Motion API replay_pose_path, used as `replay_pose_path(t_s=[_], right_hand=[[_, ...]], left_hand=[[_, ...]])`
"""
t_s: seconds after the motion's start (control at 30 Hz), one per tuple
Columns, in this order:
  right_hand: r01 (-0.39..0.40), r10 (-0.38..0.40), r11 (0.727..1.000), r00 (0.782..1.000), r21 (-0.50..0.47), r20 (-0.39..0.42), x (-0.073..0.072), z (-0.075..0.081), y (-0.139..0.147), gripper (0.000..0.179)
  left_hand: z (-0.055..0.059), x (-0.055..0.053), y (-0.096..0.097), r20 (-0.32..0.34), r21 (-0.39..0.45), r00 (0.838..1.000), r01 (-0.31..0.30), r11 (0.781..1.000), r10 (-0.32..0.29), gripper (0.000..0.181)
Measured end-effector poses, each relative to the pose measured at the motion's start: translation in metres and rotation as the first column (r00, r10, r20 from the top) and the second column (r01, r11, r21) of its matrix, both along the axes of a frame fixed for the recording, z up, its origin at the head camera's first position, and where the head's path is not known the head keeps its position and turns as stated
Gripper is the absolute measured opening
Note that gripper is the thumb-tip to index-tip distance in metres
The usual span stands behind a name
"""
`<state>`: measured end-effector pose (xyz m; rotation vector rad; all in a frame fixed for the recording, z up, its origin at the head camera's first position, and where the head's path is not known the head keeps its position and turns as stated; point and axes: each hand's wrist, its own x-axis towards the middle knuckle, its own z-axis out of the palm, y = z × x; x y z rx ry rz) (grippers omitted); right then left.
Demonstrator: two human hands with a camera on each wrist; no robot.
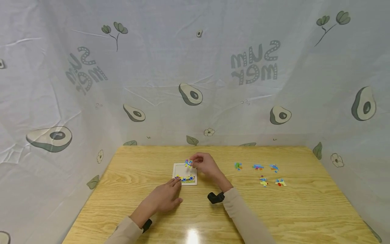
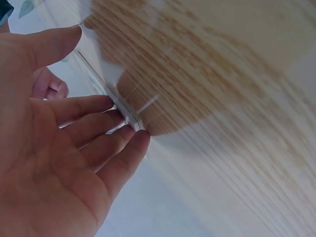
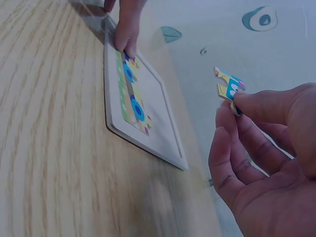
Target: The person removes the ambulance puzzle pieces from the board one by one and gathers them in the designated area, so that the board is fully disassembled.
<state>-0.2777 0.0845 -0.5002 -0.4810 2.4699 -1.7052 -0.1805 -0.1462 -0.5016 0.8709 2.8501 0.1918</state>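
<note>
A white puzzle tray (image 1: 184,184) lies on the table, its near rows filled with joined jigsaw pieces (image 3: 132,101) showing blue wheels. My left hand (image 1: 166,196) rests on the tray's left near corner with straight fingers; in the left wrist view its fingertips (image 2: 140,138) touch the tray's edge. Above the far right part of the tray, my right hand (image 1: 207,165) pinches a jigsaw piece (image 3: 230,89) between thumb and fingers. That piece is blue, yellow and pink, held tilted and apart from the tray.
Several loose jigsaw pieces lie on the table to the right, among them a green one (image 1: 238,166), a blue one (image 1: 274,167) and a yellow one (image 1: 280,182). A pale curtain (image 1: 195,67) with avocado prints encloses the wooden table (image 1: 304,210) at the back and sides.
</note>
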Motion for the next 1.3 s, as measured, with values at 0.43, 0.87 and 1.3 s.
replay_pose_path(t_s=[0.43,0.87,1.3], right_hand=[[-0.02,0.021,1.0,0.999,-0.007,0.048,0.008,0.017,0.05,0.019],[-0.005,0.004,0.998,1.0,0.069,0.009,0.018,0.023,0.091,0.018],[-0.022,0.025,0.984,1.0,0.176,-0.016,0.03,0.026,0.133,0.017]], left_hand=[[-0.002,-0.002,-0.002,0.006,0.0,1.0,0.003,1.0,-0.003,0.068],[-0.001,0.001,0.0,0.014,0.003,1.0,-0.003,1.0,0.003,0.068],[-0.009,0.001,-0.005,0.025,-0.022,0.999,0.033,0.999,-0.033,0.074]])
